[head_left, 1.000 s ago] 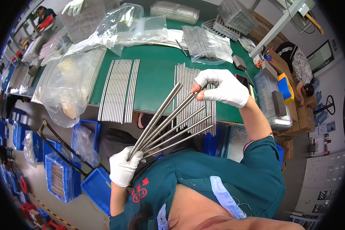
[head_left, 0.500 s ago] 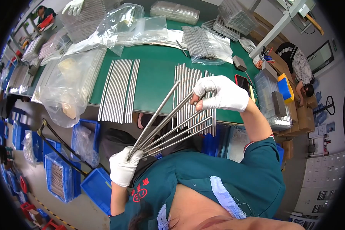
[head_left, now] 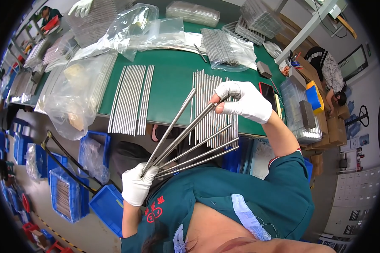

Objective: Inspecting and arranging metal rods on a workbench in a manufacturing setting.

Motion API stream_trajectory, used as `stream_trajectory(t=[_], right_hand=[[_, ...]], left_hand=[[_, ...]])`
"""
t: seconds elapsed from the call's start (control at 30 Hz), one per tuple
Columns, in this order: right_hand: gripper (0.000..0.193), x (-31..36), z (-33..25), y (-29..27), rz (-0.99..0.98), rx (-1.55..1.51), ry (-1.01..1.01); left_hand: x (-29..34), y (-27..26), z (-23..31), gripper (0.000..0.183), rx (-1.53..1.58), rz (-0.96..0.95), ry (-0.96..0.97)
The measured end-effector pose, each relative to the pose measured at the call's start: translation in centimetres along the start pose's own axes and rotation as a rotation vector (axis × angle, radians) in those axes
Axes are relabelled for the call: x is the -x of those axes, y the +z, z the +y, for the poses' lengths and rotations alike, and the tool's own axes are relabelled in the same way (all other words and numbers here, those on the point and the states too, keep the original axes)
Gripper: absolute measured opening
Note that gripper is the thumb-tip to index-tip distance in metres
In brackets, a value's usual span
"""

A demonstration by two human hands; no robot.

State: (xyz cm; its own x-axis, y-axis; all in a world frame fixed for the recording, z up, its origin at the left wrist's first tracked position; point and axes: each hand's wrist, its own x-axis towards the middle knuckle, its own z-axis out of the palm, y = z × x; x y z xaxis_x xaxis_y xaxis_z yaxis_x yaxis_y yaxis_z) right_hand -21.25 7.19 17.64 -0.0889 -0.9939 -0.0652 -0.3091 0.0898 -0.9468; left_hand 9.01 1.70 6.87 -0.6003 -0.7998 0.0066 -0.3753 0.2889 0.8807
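My left hand (head_left: 137, 184), in a white glove, is closed round the lower ends of several thin metal rods (head_left: 177, 138). They fan out from it up and to the right, over the table's near edge. My right hand (head_left: 244, 101), gloved with bare thumb and fingertip showing, pinches the upper end of a rod near the middle of the fan. Behind and below it, a row of metal rods (head_left: 204, 84) lies on the green table, partly hidden by the hand and the fan. A second row of rods (head_left: 128, 99) lies to the left.
Plastic-wrapped stock (head_left: 78, 92) covers the table's left side. Bagged rods (head_left: 223, 48) and clear trays (head_left: 259, 19) sit at the back. A phone (head_left: 267, 89) and grey blocks (head_left: 307, 114) are at the right. Blue bins (head_left: 109, 206) stand on the floor at left. Another person (head_left: 331, 76) bends at far right.
The fan's lower rods have spread and dropped a little, away from the upper ones. My right hand has shifted slightly left, its fingertips now at a rod's end.
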Motion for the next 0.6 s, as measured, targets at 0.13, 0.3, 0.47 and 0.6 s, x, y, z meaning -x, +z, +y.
stream_trajectory(t=[0.13,0.3,0.47,0.6], right_hand=[[0.017,0.0,0.6,-0.7,-0.095,0.141,-0.099],[0.016,0.1,1.3,-1.0,-0.119,0.022,-0.031],[0.015,0.1,1.4,-0.8,-0.114,0.09,-0.066],[0.017,0.1,1.2,-1.1,-0.126,0.081,-0.039]], left_hand=[[0.0,-0.1,0.8,0.021,-0.003,0.025,-0.023],[0.2,0.2,0.6,0.02,-0.034,0.055,-0.013],[0.0,0.2,0.3,0.018,-0.01,0.027,0.022],[0.0,0.2,-0.1,0.018,0.0,0.002,-0.01]])
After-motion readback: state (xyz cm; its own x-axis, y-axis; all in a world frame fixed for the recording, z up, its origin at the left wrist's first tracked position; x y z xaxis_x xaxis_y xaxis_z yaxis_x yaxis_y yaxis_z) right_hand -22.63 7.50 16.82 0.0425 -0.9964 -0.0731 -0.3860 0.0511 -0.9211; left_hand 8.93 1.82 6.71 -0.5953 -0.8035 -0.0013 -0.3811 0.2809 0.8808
